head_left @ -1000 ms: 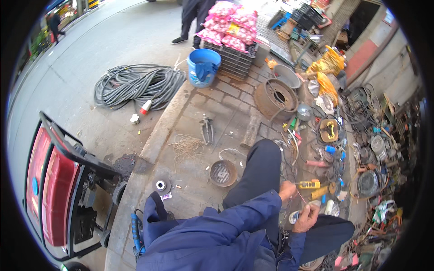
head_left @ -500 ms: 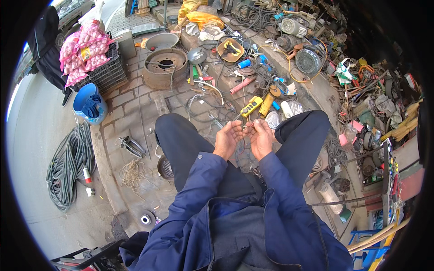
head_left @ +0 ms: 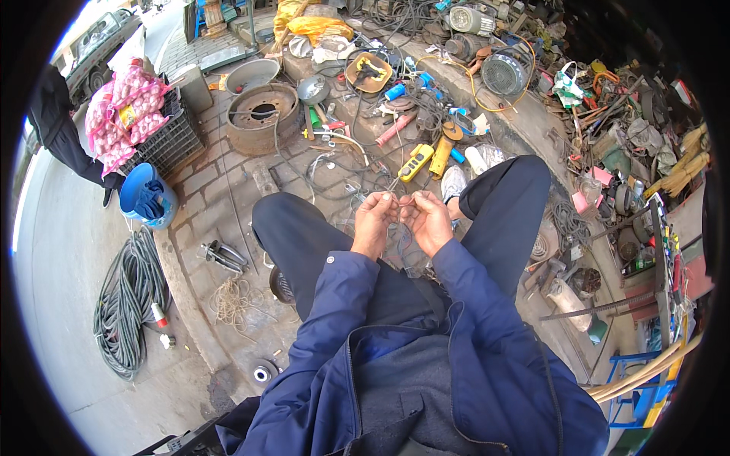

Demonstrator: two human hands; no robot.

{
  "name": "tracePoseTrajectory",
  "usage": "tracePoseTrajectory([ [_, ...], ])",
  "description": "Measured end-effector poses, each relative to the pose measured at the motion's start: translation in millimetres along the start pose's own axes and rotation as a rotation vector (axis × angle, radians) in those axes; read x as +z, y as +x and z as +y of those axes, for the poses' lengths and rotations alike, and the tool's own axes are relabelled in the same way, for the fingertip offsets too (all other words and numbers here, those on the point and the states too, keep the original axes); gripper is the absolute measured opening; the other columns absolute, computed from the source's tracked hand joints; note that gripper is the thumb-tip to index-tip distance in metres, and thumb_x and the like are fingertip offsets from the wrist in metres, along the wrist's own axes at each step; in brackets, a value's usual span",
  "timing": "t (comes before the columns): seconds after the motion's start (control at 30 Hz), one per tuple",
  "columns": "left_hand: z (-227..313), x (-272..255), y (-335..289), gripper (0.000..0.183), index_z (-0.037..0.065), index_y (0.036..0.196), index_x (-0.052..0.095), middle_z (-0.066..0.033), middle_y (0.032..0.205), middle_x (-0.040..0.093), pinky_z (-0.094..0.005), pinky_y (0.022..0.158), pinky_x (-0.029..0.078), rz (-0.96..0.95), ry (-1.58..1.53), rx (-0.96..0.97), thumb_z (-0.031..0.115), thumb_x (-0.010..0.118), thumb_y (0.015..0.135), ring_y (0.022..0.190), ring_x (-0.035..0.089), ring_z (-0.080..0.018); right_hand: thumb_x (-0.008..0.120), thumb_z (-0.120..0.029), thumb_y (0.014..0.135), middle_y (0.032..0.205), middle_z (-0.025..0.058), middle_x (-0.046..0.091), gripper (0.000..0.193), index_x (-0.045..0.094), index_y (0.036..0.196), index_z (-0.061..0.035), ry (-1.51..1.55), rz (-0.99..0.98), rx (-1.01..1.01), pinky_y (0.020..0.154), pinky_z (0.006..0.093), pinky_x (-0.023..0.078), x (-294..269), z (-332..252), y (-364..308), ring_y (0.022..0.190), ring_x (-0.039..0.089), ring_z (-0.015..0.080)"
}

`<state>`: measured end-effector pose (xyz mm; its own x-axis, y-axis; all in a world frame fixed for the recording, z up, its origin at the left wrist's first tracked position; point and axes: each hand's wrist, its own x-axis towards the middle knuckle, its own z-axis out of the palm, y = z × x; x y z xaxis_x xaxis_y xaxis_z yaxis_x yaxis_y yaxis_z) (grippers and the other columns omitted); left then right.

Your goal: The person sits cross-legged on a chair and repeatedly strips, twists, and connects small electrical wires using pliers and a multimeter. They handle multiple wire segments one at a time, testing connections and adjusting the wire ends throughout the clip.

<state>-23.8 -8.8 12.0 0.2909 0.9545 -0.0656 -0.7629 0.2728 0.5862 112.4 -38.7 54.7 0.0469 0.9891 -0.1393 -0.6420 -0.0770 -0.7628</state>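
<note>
My left hand [head_left: 373, 226] and my right hand [head_left: 428, 223] meet in front of my knees, fingertips pinched close together. Both grip thin wires [head_left: 404, 203], one of them reddish; their ends are mostly hidden by the fingers. Just beyond lies a yellow pendant control [head_left: 416, 163] with dark buttons, and thin leads run from its lower end toward my hands. A yellow angle grinder [head_left: 443, 154] rests to its right. Below my hands, a tangle of thin wire [head_left: 405, 247] hangs between my legs.
A rusty wheel rim [head_left: 262, 131], a brown tray [head_left: 369, 72] and a red tube [head_left: 395, 130] lie ahead. At left are a blue bucket [head_left: 135, 199], a coiled cable [head_left: 125, 304] and a metal puller [head_left: 224, 257]. Electric motors [head_left: 504, 74] and scrap heap up at right. Someone in dark clothes [head_left: 65, 133] stands far left.
My hands have turned and drawn closer, with the fingers folded tighter on the wires. My right knee has shifted, showing more of my shoe. The whole view has swung slightly.
</note>
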Motion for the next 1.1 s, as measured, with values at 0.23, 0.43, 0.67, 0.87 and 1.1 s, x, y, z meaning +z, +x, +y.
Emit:
tracePoseTrajectory([
  [0.23,-2.7,-7.9,6.0,0.009,0.007,0.094,0.063,-0.0012,0.083,0.065,-0.0256,0.071,0.050,-0.007,-0.054,0.009,0.016,0.061,0.096,0.073,0.060,-0.0108,0.058,-0.021,0.096,0.093,0.0072,0.064,0.025,0.055,0.112,-0.0025,-0.183,0.083,0.004,0.063,0.0278,0.050,-4.9,-1.4,-2.4,0.071,0.062,0.0146],
  [0.43,-5.6,-7.2,2.9,0.008,0.006,0.096,0.064,-0.0025,0.089,0.067,-0.0290,0.076,0.051,-0.014,-0.020,0.002,0.013,0.062,0.094,0.080,0.063,-0.0132,0.072,-0.019,0.088,0.096,0.0032,0.065,0.035,0.062,0.114,0.0011,-0.712,-0.032,-0.142,0.068,0.0246,0.048,-18.7,20.6,3.3,0.083,0.058,0.0089],
  [0.67,-8.2,-11.4,5.1,0.006,0.009,0.091,0.065,0.0026,0.074,0.061,-0.0221,0.059,0.041,0.148,0.210,-0.024,0.015,0.063,0.092,0.063,0.052,-0.0071,0.068,-0.011,0.089,0.072,0.0013,0.063,0.014,0.065,0.084,0.0013,-0.934,0.040,-0.399,0.059,0.0263,0.044,-14.2,35.4,17.6,0.066,0.053,0.0069],
  [0.87,-21.3,-21.5,8.5,0.012,0.009,0.085,0.058,0.0008,0.069,0.054,-0.0268,0.057,0.042,0.259,0.140,-0.149,0.017,0.058,0.095,0.060,0.050,-0.0107,0.061,-0.008,0.093,0.063,-0.0006,0.052,0.015,0.057,0.080,-0.0029,-0.749,0.114,-0.363,0.049,0.0233,0.038,-8.8,35.8,9.5,0.053,0.046,0.0061],
  [1.1,-40.3,-31.3,22.3,0.010,0.008,0.081,0.062,-0.0023,0.066,0.056,-0.0310,0.054,0.040,0.392,0.215,-0.153,0.015,0.058,0.088,0.057,0.051,-0.0154,0.061,-0.010,0.088,0.076,0.0125,0.053,0.015,0.053,0.080,-0.0010,-1.258,0.048,-0.734,0.063,0.0417,0.043,2.0,46.2,-0.3,0.068,0.054,0.0299],
])
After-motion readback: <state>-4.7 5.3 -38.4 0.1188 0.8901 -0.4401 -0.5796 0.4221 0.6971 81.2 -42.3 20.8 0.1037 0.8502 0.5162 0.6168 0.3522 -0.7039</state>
